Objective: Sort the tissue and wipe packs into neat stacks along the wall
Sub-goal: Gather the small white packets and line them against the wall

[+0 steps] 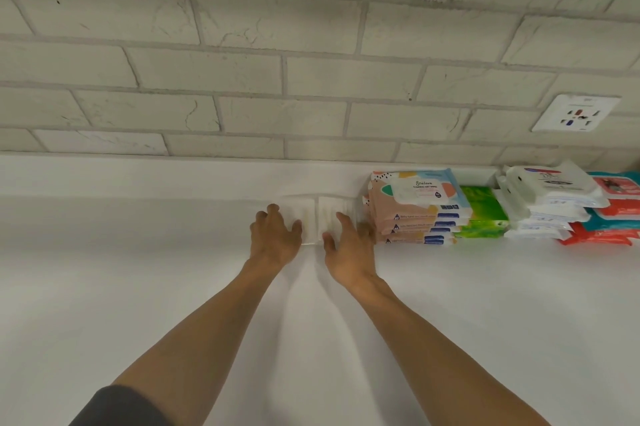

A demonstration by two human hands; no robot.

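Note:
A pale, nearly white tissue pack lies flat on the white counter close to the wall. My left hand rests with spread fingers on its left edge. My right hand lies on its right edge, fingers apart, next to a stack of beige and blue wipe packs. Right of that stack stand green tissue packs, then a stack of white wipe packs, then red and teal packs at the frame's right edge.
A white brick-pattern wall runs behind the counter, with a low white ledge along its foot. A wall socket sits above the right-hand stacks. A dark sleeve shows at the bottom left.

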